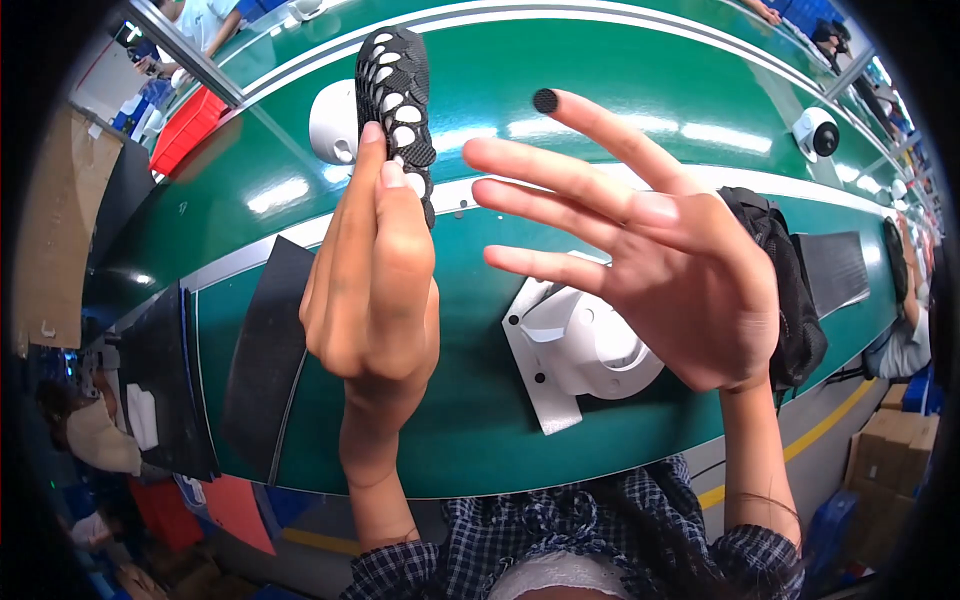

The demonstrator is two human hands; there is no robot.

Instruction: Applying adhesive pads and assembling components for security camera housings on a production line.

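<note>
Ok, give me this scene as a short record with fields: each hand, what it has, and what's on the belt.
left hand: raised, fingers closed on a black sheet of round pads, held upright
right hand: open, fingers spread, one small black round pad stuck on a fingertip
belt: green, glossy
below hands: white camera housing lying on the belt
also on belt: another white camera far right, black mesh bag right

I note brown cardboard cartons (pixel 885 445) stacked at the lower right past the belt's edge, a flat brown cardboard sheet (pixel 62 235) standing at far left, and a red plastic crate (pixel 186 128) upper left; no labels, signs or screens readable.
</note>
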